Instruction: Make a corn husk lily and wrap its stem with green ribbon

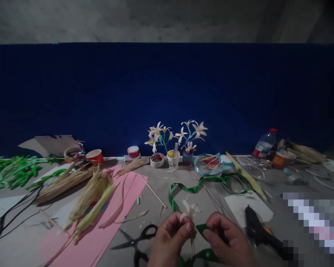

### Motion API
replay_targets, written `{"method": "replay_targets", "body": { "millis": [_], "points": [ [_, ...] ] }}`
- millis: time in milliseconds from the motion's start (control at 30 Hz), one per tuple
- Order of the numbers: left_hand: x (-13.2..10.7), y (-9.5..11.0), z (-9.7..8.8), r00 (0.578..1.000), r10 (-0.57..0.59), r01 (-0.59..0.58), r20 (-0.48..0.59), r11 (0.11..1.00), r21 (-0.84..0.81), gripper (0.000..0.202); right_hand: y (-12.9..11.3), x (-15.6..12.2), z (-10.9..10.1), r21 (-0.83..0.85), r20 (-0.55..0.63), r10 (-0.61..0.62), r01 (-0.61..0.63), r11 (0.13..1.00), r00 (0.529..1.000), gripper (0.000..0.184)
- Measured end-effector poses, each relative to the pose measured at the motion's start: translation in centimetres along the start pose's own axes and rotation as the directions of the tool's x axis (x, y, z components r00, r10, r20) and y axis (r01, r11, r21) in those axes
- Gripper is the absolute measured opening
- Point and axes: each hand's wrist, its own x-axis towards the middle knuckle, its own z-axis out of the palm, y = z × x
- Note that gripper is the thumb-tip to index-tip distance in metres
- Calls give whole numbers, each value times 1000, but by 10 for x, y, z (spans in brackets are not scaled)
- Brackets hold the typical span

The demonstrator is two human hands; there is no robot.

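Low in the middle of the view, above the worktop [158, 181], a pale flower [193, 208] stands upright in the left hand [173, 235], its stem pinched below the petals. Just beside it, the right hand [226, 234] grips a green ribbon end [201, 228] between thumb and forefinger. Scissors [134, 243] lie with blades spread near the left hand; a black glue gun [260, 230] lies near the right, beside white paper [246, 209]. Beyond the hands, a length of green ribbon [190, 188] curls across the worktop. Farther left, dried husks [90, 196] lie partly over pink paper [111, 222]. At the back, pale blooms on stems [156, 133] rise by a white cup [173, 160], and a red-capped bottle [265, 144] stands to the right.
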Motion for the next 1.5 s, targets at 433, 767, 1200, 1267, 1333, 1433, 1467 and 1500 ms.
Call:
{"method": "replay_targets", "body": {
  "millis": [433, 767, 1200, 1267, 1333, 1433, 1467, 1500],
  "points": [
    [1, -5, 4, 996, -40, 56, 84, 978, -200, 24, 1, -4, 16, 149, -93, -69, 82, 985, 993, 35],
    [0, -8, 4, 990, -37, 70, 136, 965, -252, 21, 2, -3, 22, 181, -176, -75, 107, 978, 981, 37],
    [0, -6, 6, 990, -19, 50, 137, 972, -232, 22, -5, -4, 35, 277, -278, -70, 149, 949, 958, 35],
    [0, -6, 6, 993, -14, 40, 121, 977, -211, 22, -5, -4, 36, 287, -277, -67, 149, 946, 958, 34],
    [0, -6, 6, 995, -18, 37, 98, 980, -197, 22, -3, -4, 36, 299, -269, -57, 140, 944, 961, 33],
    [-1, -4, 7, 996, -19, 35, 90, 982, -188, 24, 1, -4, 34, 297, -243, -46, 120, 947, 969, 33],
    [-2, -3, 7, 996, -17, 34, 92, 982, -186, 24, 3, -3, 34, 294, -230, -42, 111, 949, 972, 33],
    [-3, -2, 8, 996, -17, 33, 90, 982, -185, 24, 4, -3, 33, 293, -216, -36, 100, 951, 976, 34]
  ]
}}
